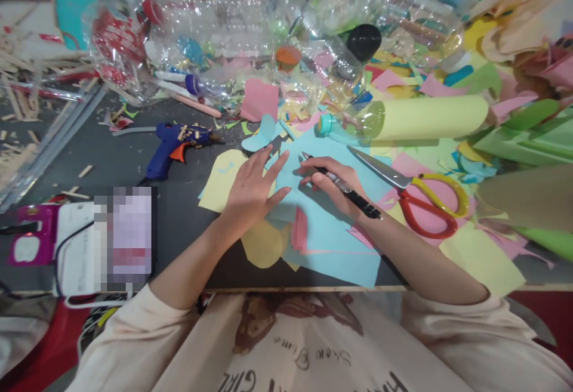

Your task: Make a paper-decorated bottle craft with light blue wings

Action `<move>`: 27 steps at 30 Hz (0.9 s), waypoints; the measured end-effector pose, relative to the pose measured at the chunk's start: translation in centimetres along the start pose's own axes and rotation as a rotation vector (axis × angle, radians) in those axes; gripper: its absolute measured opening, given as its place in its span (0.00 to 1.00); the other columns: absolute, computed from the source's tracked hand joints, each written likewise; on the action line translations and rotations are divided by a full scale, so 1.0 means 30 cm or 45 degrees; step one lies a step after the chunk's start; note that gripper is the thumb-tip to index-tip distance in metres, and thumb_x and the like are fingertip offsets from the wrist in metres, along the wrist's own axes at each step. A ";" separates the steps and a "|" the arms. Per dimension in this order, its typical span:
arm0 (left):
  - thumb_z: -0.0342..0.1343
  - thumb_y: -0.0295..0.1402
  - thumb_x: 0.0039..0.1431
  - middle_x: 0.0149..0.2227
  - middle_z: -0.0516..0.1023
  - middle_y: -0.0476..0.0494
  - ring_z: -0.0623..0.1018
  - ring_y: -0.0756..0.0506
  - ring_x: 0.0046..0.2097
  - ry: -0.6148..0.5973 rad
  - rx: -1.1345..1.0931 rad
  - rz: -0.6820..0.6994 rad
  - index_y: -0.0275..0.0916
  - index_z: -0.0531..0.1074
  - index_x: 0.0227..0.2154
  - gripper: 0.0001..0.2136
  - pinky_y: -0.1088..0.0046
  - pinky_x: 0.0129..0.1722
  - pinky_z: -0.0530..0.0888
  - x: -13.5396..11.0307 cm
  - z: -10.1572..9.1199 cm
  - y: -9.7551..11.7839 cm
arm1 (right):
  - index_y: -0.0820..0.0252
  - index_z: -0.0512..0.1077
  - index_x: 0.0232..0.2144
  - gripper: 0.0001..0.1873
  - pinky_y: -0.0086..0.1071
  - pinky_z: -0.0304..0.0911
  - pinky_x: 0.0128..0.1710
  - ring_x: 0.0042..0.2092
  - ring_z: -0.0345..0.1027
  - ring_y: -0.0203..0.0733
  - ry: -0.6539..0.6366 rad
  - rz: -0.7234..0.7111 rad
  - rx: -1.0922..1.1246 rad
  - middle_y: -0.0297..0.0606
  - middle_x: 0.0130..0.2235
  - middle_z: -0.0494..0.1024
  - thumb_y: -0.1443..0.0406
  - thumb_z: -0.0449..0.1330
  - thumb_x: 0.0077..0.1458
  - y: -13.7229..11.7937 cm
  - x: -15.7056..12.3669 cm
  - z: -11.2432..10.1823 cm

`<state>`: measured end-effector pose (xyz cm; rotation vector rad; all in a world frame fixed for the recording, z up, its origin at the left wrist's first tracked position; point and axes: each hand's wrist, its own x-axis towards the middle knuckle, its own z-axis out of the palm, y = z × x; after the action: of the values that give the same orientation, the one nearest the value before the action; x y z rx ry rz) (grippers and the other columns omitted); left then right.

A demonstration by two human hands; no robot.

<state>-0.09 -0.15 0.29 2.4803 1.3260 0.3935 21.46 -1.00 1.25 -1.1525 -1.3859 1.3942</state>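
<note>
A dark table [107, 162] carries a heap of clear plastic bottles [233, 28] along its far side. Sheets of blue paper [329, 240] lie near the front edge, between the person's forearms, with pink paper [299, 231] on top. Beyond the hands, a bottle wrapped in pale yellow-green paper [432, 119] lies on its side, its teal cap pointing left. Scissors [412, 186] with one yellow and one red handle lie right of the right hand [335, 180], blades slightly parted. A blue glue gun [168, 147] lies left of the left hand [253, 183], which rests on the papers, fingers spread wide. The right hand's fingers close round a black pen [350, 191] above the blue paper; whether its tip touches, I cannot tell.
</note>
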 end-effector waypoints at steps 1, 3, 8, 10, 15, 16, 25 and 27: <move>0.40 0.51 0.68 0.66 0.62 0.32 0.61 0.34 0.67 0.003 -0.015 -0.002 0.40 0.57 0.66 0.29 0.53 0.63 0.61 0.001 -0.004 0.003 | 0.56 0.76 0.43 0.19 0.32 0.73 0.38 0.39 0.79 0.39 -0.010 -0.013 -0.002 0.40 0.41 0.82 0.50 0.61 0.57 0.002 -0.002 -0.001; 0.40 0.50 0.68 0.63 0.67 0.34 0.63 0.35 0.66 0.015 -0.051 -0.009 0.39 0.61 0.64 0.28 0.54 0.64 0.61 0.001 -0.012 0.008 | 0.55 0.75 0.44 0.18 0.33 0.74 0.40 0.41 0.79 0.40 -0.002 -0.029 0.029 0.40 0.42 0.82 0.50 0.61 0.58 0.006 -0.002 -0.002; 0.40 0.48 0.68 0.62 0.70 0.37 0.66 0.37 0.65 -0.004 -0.151 -0.025 0.41 0.61 0.63 0.26 0.52 0.66 0.55 -0.005 -0.023 0.016 | 0.55 0.75 0.43 0.18 0.40 0.74 0.46 0.45 0.79 0.44 0.034 -0.063 0.120 0.40 0.40 0.83 0.50 0.61 0.58 0.006 0.006 -0.003; 0.40 0.50 0.68 0.64 0.68 0.36 0.67 0.38 0.64 -0.036 -0.168 -0.005 0.42 0.57 0.65 0.28 0.52 0.67 0.52 -0.008 -0.017 0.015 | 0.56 0.75 0.42 0.19 0.40 0.74 0.46 0.45 0.79 0.44 0.093 -0.076 0.135 0.39 0.39 0.83 0.49 0.61 0.57 0.000 0.009 -0.001; 0.46 0.53 0.65 0.63 0.67 0.28 0.70 0.35 0.62 0.022 -0.050 0.083 0.36 0.56 0.65 0.33 0.48 0.67 0.50 -0.014 0.005 0.020 | 0.57 0.77 0.39 0.22 0.39 0.76 0.39 0.37 0.80 0.43 0.106 0.015 0.205 0.40 0.35 0.83 0.46 0.62 0.55 -0.009 0.008 0.003; 0.47 0.51 0.65 0.63 0.68 0.28 0.70 0.35 0.62 0.035 -0.023 0.094 0.35 0.56 0.65 0.32 0.49 0.67 0.51 -0.015 0.007 0.022 | 0.58 0.77 0.39 0.24 0.38 0.75 0.37 0.36 0.80 0.43 0.093 0.037 0.212 0.41 0.34 0.83 0.44 0.61 0.54 -0.008 0.008 0.002; 0.58 0.45 0.61 0.64 0.67 0.33 0.68 0.36 0.64 -0.039 -0.033 0.024 0.40 0.56 0.65 0.33 0.53 0.66 0.57 -0.006 0.010 0.022 | 0.59 0.79 0.32 0.22 0.31 0.64 0.24 0.26 0.70 0.36 0.062 0.059 0.049 0.35 0.26 0.77 0.46 0.62 0.52 -0.025 0.031 0.011; 0.58 0.45 0.60 0.64 0.66 0.33 0.67 0.35 0.64 -0.030 -0.044 0.030 0.40 0.57 0.65 0.33 0.52 0.66 0.58 -0.006 0.012 0.019 | 0.58 0.76 0.30 0.16 0.30 0.61 0.24 0.24 0.67 0.34 0.062 0.061 -0.020 0.32 0.24 0.75 0.51 0.64 0.52 -0.026 0.040 0.024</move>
<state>0.38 -0.64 0.15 2.4664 1.2713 0.3877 20.44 0.04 1.96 -1.2292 -1.3453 1.3814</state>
